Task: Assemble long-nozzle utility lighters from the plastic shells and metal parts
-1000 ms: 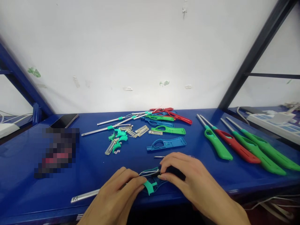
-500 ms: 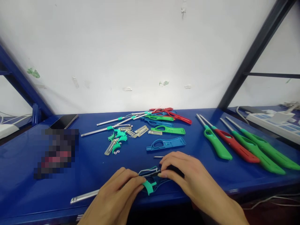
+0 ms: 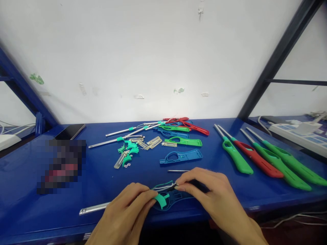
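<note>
At the near edge of the table lies a blue handle half [image 3: 180,199], under and between my hands. My left hand [image 3: 127,207] is closed, its fingertips pinching a teal trigger piece [image 3: 161,200] over the handle's loop. A silver tube [image 3: 94,208] sticks out to the left from beneath that hand. My right hand [image 3: 212,190] pinches the end of a small black part [image 3: 170,188] above the blue half. White wire [image 3: 163,185] runs beside the black part. Behind my right hand a thin metal rod [image 3: 177,170] lies on the table.
A loose blue handle half [image 3: 182,156] lies farther back. Teal triggers [image 3: 131,146], clear tanks [image 3: 154,142], silver tubes and coloured halves are piled behind. Several whole lighters [image 3: 258,159] lie at right. A phone [image 3: 70,132] and a pixelated patch are at left.
My right hand has moved slightly right, showing more of the blue half. The silver tube and trigger have shifted a little, and the tube's tip sits slightly higher and farther right.
</note>
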`<state>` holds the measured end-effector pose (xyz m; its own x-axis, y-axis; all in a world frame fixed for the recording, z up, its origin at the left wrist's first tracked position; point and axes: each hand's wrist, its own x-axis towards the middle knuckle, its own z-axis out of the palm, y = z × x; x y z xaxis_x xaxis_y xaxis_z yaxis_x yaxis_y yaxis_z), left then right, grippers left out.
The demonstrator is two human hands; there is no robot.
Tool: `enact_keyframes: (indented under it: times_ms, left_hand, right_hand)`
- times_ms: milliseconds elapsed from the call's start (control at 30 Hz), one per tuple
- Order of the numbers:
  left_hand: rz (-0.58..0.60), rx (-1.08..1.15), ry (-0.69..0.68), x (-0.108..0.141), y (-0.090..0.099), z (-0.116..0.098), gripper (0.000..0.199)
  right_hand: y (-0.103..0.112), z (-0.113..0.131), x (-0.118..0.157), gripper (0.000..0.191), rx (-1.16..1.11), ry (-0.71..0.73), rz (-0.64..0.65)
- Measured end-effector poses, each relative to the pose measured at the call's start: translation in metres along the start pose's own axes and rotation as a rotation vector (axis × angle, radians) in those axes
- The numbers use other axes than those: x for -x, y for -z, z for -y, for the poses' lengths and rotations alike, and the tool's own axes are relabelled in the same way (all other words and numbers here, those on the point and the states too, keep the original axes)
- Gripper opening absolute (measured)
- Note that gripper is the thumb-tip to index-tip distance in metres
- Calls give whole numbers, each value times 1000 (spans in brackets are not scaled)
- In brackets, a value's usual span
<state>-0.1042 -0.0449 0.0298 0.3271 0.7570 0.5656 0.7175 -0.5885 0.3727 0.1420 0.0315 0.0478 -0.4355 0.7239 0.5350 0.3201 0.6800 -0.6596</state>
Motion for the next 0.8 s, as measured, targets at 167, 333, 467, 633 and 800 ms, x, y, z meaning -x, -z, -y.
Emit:
enact_keyframes:
  times_ms: [167, 333, 467, 633, 800]
  left_hand:
    - [-18, 6, -8, 3, 1, 0, 29]
    - [-31, 0, 0, 2, 1, -1, 31]
    - [-32, -2, -27, 0, 0, -2, 30]
    - [-44, -13, -32, 0, 0, -3, 29]
    - [-44, -28, -21, -1, 1, -6, 27]
  right_hand:
    - [0, 5, 0, 13, -68, -47, -49]
    - [-1, 9, 1, 10, -87, 19, -93]
    - [-3, 9, 3, 14, -78, 110, -141]
    - [-3, 11, 3, 11, -34, 45, -126]
    - [-1, 13, 5, 9, -58, -41, -84]
